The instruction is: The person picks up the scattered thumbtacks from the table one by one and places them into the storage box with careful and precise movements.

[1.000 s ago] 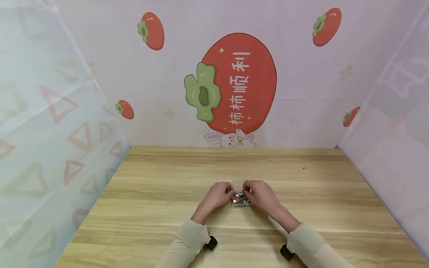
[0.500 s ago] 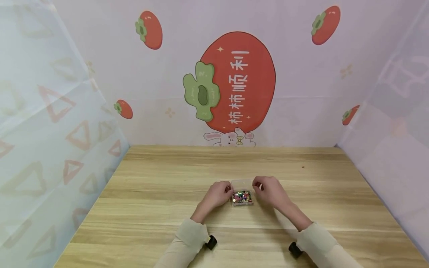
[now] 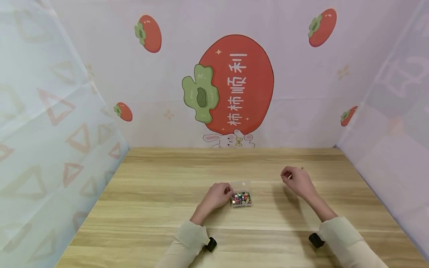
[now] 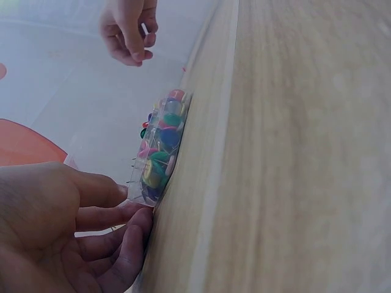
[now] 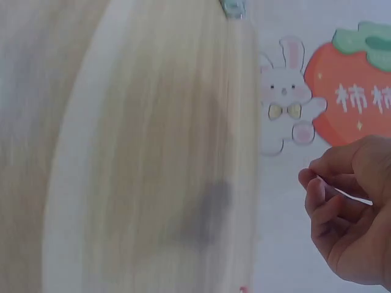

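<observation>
A small clear plastic box (image 3: 241, 205) sits on the table, filled with colourful thumbtacks (image 3: 241, 197). Its see-through lid (image 3: 242, 184) stands open on the far side. At the box's left end, my left hand (image 3: 217, 194) pinches the corner between thumb and fingers. In the left wrist view, round tack heads (image 4: 169, 135) and thin points show through the box wall. My right hand (image 3: 299, 181) hovers over the table to the right, fingers loosely curled and nothing visible between them. A tiny dark-red thing (image 3: 302, 168) lies just beyond it.
The wood-grain table (image 3: 161, 167) ends at a back wall sheet (image 3: 295, 123) printed with persimmons and a rabbit. Patterned side sheets (image 3: 67, 130) close in left and right. Black wrist cameras (image 3: 210, 244) hang at both cuffs.
My right hand has left the box and moved to the right and farther back. The lid and tacks show more fully. My left hand stays at the box's left end.
</observation>
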A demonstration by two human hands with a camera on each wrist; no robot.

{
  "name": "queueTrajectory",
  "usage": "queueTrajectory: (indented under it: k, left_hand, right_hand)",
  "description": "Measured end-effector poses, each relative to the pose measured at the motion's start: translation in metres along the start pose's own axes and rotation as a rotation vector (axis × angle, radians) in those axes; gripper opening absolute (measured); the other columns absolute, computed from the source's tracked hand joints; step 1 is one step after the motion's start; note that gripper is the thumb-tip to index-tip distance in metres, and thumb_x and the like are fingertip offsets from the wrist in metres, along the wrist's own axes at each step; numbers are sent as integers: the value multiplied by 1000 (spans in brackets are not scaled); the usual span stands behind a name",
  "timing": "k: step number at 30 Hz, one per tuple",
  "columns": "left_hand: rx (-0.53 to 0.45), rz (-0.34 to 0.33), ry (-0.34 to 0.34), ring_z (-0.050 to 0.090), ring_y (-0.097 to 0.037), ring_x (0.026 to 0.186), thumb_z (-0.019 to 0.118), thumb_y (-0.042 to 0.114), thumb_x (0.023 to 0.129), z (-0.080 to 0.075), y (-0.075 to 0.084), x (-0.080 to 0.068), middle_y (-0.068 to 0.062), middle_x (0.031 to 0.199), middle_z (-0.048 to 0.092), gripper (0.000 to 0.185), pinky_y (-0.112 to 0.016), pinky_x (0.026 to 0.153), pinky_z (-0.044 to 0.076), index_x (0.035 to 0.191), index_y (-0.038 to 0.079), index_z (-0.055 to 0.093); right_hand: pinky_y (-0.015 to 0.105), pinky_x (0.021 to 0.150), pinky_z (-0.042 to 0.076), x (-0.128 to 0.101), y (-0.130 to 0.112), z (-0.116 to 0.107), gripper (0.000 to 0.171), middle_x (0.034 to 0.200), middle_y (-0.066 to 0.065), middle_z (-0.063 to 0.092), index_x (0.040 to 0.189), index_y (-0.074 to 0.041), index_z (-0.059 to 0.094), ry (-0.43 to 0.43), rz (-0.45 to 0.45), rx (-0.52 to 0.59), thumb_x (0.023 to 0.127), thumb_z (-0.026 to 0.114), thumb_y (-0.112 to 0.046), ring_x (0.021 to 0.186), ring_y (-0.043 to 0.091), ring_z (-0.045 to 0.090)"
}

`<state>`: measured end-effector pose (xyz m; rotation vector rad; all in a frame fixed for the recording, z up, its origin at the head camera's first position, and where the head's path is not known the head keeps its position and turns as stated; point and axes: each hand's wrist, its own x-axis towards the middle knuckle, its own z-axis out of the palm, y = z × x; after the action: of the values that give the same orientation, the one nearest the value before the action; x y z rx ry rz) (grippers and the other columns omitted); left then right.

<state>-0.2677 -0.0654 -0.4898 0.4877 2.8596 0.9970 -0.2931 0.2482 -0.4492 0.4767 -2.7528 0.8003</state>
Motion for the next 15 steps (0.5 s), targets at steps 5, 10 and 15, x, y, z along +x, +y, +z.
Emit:
queueTrajectory:
  k: [5,10,15]
  left_hand:
    - [10,4,4,52,-9,66,63,18,97,0,0,-1,0,79,66,13,-25,62,44,89,11,69]
    - [-3,-6,-7,53,-10,67,63,19,97,-1,1,-1,-1,81,67,13,-25,63,45,89,11,68]
    - [-7,-12,-10,54,-10,69,63,19,97,-2,0,-2,-2,83,68,12,-25,64,46,91,10,69]
  right_hand:
    - [44,69,54,4,23,-10,11,88,15,71,97,4,70,-39,39,18,90,62,0,78,27,66]
    - [42,68,52,9,43,-17,16,95,24,70,100,8,69,-54,75,19,88,60,2,80,32,65]
    - [53,74,53,14,63,-21,18,102,31,67,102,11,67,-59,77,-6,87,61,3,89,44,64]
